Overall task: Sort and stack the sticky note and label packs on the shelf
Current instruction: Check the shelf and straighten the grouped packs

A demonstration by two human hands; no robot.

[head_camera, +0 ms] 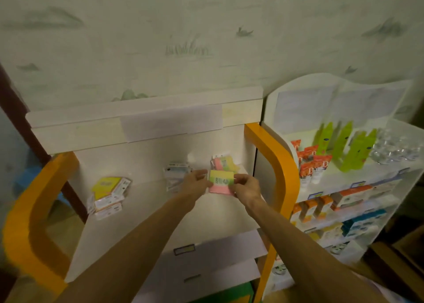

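On the shelf (146, 211) three groups lie in a row — a heap of label packs (109, 193) at the left, a smaller pile of packs (175, 174) near the middle, and a stack of sticky note packs (223, 162) at the right, against the back panel. Before that stack, both hands — left hand (196, 181), right hand (245, 188) — hold one pack (220, 181) between them. A second rack (344, 188) with tubes (307, 165) and boxes (351, 196) stands to the right.
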